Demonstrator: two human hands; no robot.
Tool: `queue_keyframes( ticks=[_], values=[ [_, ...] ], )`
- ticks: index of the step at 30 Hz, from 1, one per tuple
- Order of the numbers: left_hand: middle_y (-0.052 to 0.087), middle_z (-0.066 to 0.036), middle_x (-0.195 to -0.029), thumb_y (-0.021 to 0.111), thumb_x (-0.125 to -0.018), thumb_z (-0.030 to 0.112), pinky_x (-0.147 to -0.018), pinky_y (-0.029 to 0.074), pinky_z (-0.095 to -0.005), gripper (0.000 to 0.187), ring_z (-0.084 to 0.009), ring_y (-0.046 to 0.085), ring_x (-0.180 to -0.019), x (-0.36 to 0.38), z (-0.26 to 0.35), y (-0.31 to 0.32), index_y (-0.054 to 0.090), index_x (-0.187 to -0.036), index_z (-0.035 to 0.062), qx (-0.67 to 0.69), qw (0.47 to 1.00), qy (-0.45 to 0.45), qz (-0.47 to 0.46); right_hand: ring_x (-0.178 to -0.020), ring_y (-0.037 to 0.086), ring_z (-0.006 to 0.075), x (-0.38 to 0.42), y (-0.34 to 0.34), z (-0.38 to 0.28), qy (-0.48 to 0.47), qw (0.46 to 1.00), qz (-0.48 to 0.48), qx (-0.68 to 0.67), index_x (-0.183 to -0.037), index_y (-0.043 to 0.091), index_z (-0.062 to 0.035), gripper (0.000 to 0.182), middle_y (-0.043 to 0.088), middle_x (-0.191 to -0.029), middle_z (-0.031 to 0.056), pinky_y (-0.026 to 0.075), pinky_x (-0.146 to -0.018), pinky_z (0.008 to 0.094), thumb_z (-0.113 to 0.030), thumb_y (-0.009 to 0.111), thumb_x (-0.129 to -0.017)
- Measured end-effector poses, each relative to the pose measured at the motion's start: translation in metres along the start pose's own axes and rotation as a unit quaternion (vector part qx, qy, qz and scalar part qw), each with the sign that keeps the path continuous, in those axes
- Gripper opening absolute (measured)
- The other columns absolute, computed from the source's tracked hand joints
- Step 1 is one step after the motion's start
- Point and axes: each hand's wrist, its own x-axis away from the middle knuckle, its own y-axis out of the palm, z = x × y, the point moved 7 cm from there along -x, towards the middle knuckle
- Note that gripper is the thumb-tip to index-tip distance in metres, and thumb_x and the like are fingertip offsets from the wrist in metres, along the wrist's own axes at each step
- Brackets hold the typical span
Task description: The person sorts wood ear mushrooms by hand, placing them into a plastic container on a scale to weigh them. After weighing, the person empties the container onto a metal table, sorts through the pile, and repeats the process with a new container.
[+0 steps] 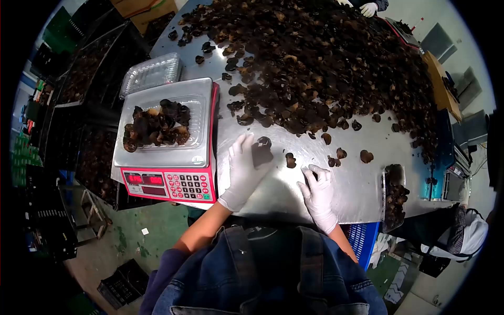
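My left hand (242, 172), in a white glove, is beside the scale with a dark wood ear mushroom (262, 151) between its thumb and fingers. My right hand (320, 198), also gloved, rests near the table's front edge, fingers bent and apart, holding nothing visible. A loose mushroom piece (290, 160) lies between the hands. The red digital scale (190, 187) stands at my left with its display lit. On its pan sits a clear plastic tray (198, 122) holding a clump of wood ear mushrooms (157, 126).
A big mushroom heap (336, 63) covers the back of the metal table (278, 194). Empty clear trays (152, 73) are behind the scale. At right stands a filled tray (394, 197), with a blue crate (362, 239) below the edge. Another person's gloved hand (369, 9) shows at the far side.
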Motion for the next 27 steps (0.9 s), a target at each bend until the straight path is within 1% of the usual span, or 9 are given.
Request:
queue_keyframes(
  ticks=[5,8,13,16,18,20,23,25,27],
  values=[
    [0.051,-0.018,-0.113,0.081,-0.072,0.022,-0.093,0.042,-0.045,0.054,-0.0375,0.049,-0.107,-0.006,0.007,0.014,0.053,-0.114,0.0027,-0.034,0.997,0.037,0.054,-0.097,0.059,0.0286,-0.042,-0.021,-0.026,0.006,0.995,0.084,-0.061,-0.109,0.067,-0.0095,0.029,0.062,-0.113,0.0072,0.05,-0.085,0.0376,-0.01,0.069,-0.08],
    [0.052,-0.016,-0.108,0.07,-0.072,0.003,-0.089,0.045,-0.0412,0.032,-0.0349,0.052,-0.104,0.001,0.0,0.016,0.055,-0.1,0.003,-0.007,1.0,0.02,-0.024,-0.098,0.06,0.0296,-0.083,0.008,-0.043,-0.041,0.997,0.039,-0.057,-0.107,0.069,-0.01,0.027,0.064,-0.104,0.0093,0.05,-0.082,0.039,-0.015,0.069,-0.08],
    [0.053,-0.017,-0.109,0.061,-0.071,-0.006,-0.085,0.048,-0.0411,0.029,-0.0356,0.055,-0.099,0.014,-0.004,0.003,0.056,-0.099,0.0015,0.04,0.999,0.023,-0.002,-0.086,0.064,0.0306,-0.128,0.073,-0.059,-0.104,0.991,-0.087,0.02,-0.091,0.068,-0.0104,0.011,0.065,-0.094,0.01,0.052,-0.072,0.0398,-0.016,0.065,-0.081],
    [0.055,-0.018,-0.111,0.059,-0.072,-0.007,-0.085,0.048,-0.041,0.033,-0.0356,0.056,-0.1,0.012,0.0,0.007,0.061,-0.104,0.0018,-0.008,0.999,0.041,-0.027,-0.073,0.065,0.0288,-0.104,0.018,-0.051,-0.074,0.98,-0.077,-0.168,-0.085,0.065,-0.0078,0.007,0.064,-0.083,0.0106,0.052,-0.066,0.0373,-0.015,0.064,-0.084],
    [0.056,-0.017,-0.108,0.058,-0.073,-0.007,-0.083,0.049,-0.0407,0.031,-0.0349,0.057,-0.098,0.006,-0.008,0.013,0.062,-0.102,0.0022,-0.036,0.996,0.066,-0.044,-0.074,0.064,0.0285,-0.048,-0.015,-0.025,-0.011,0.959,-0.178,-0.219,-0.09,0.068,-0.0077,0.009,0.063,-0.082,0.0096,0.052,-0.069,0.0365,-0.013,0.067,-0.083],
    [0.059,-0.015,-0.101,0.057,-0.075,-0.007,-0.075,0.051,-0.0393,0.026,-0.0331,0.06,-0.089,0.001,-0.009,0.011,0.064,-0.098,0.0039,0.002,0.997,0.031,-0.074,-0.084,0.064,0.0315,0.022,-0.054,0.009,-0.027,0.942,-0.277,-0.187,-0.092,0.068,-0.0101,0.014,0.066,-0.09,0.0093,0.052,-0.075,0.0402,-0.014,0.071,-0.079],
    [0.06,-0.011,-0.098,0.058,-0.076,-0.002,-0.081,0.05,-0.0392,0.029,-0.0309,0.057,-0.101,-0.009,0.026,0.004,0.067,-0.101,0.0083,0.123,0.988,-0.03,-0.092,-0.087,0.069,0.0311,0.079,-0.107,0.046,0.151,0.904,-0.399,0.02,-0.103,0.072,-0.0101,0.026,0.071,-0.1,0.0132,0.054,-0.08,0.0397,-0.02,0.076,-0.079],
    [0.06,-0.012,-0.107,0.058,-0.077,-0.001,-0.085,0.049,-0.041,0.034,-0.032,0.057,-0.105,-0.002,0.031,0.032,0.066,-0.108,0.0094,0.119,0.983,-0.016,-0.14,-0.087,0.07,0.0321,0.079,-0.116,0.072,0.254,0.945,-0.16,-0.13,-0.105,0.073,-0.0097,0.028,0.072,-0.098,0.0133,0.055,-0.08,0.0371,-0.016,0.077,-0.079],
    [0.057,-0.017,-0.116,0.06,-0.078,-0.002,-0.084,0.051,-0.0405,0.035,-0.0341,0.06,-0.099,0.002,0.057,0.05,0.063,-0.112,0.0065,0.05,0.984,0.091,-0.144,-0.091,0.07,0.0304,0.058,-0.112,0.091,0.257,0.964,-0.057,0.025,-0.114,0.07,-0.0118,0.038,0.07,-0.107,0.0133,0.055,-0.081,0.0346,-0.015,0.079,-0.077]
  ],
)
